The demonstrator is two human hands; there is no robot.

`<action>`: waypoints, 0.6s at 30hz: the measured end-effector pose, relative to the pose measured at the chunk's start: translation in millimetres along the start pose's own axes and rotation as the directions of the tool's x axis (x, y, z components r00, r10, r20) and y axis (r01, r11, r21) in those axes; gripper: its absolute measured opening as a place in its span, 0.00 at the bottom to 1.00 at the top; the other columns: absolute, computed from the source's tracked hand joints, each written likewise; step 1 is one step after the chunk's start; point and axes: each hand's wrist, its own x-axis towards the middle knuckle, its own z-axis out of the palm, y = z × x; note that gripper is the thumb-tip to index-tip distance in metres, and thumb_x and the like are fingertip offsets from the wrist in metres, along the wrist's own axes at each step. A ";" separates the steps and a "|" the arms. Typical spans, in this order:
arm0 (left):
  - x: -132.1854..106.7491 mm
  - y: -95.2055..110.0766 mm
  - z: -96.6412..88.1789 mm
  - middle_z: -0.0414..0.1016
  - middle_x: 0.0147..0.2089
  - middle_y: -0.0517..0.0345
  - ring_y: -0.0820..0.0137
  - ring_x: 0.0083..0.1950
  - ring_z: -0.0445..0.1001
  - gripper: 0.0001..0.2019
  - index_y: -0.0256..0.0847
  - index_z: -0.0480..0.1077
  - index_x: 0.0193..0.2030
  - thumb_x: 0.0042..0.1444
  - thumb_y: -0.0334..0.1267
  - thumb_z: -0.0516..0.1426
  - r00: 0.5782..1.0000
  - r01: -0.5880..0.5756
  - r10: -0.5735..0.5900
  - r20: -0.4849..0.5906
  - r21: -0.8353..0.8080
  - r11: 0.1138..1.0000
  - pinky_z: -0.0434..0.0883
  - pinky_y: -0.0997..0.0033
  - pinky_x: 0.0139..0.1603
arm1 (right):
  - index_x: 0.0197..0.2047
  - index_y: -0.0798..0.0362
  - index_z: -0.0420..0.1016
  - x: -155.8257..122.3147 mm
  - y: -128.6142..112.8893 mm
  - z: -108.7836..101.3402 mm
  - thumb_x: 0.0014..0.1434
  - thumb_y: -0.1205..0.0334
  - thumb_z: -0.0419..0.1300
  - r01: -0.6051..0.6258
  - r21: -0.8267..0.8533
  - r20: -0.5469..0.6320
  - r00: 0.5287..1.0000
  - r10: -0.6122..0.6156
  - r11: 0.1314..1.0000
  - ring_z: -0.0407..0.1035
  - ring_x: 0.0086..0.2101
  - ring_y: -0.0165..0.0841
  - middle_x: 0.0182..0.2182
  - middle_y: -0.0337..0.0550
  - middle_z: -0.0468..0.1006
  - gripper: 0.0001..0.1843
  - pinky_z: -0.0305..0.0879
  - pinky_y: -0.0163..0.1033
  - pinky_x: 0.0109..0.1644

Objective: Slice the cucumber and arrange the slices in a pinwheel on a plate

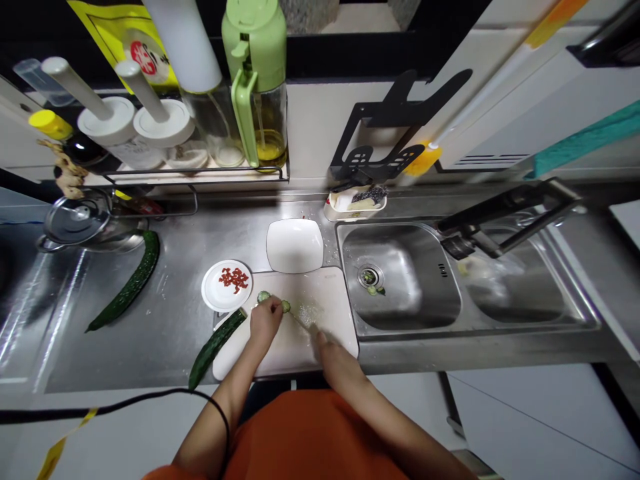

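we are cutting: our left grip (267, 319) pinches a cucumber piece (285, 307), our right grip (336, 357) curls around, probably, a knife (301, 323); the next cut calls for steadiness.

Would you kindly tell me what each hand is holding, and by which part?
The right hand grips a knife at its handle end. The left hand has its fingertips at a small cucumber piece; the exact hold cannot be told.
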 end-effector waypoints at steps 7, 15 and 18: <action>-0.8 -12.2 -12.2 0.75 0.27 0.61 0.74 0.29 0.70 0.09 0.42 0.75 0.33 0.55 0.41 0.54 0.991 -0.079 0.078 -0.110 -0.005 0.997 0.63 0.77 0.35 | 0.68 0.53 0.48 -1.6 4.5 -1.6 0.58 0.80 0.41 -0.006 0.025 0.040 0.999 0.005 1.000 0.72 0.46 0.38 0.47 0.55 0.75 0.35 0.69 0.40 0.44; 4.3 -19.4 -28.4 0.75 0.28 0.59 0.73 0.30 0.71 0.10 0.41 0.73 0.32 0.56 0.40 0.52 0.976 -0.024 0.033 -0.216 0.044 0.999 0.63 0.75 0.36 | 0.67 0.54 0.51 2.9 8.4 7.9 0.60 0.80 0.39 -0.004 0.014 0.008 1.000 0.004 1.000 0.73 0.44 0.36 0.44 0.53 0.76 0.33 0.68 0.37 0.43; 4.1 -16.2 -27.8 0.76 0.32 0.56 0.71 0.34 0.72 0.11 0.41 0.73 0.35 0.58 0.38 0.50 0.971 -0.028 0.052 -0.233 0.106 0.994 0.64 0.74 0.39 | 0.67 0.55 0.52 1.8 7.1 7.8 0.61 0.79 0.39 0.007 0.004 -0.015 1.000 -0.007 1.000 0.72 0.45 0.36 0.46 0.55 0.75 0.32 0.68 0.37 0.43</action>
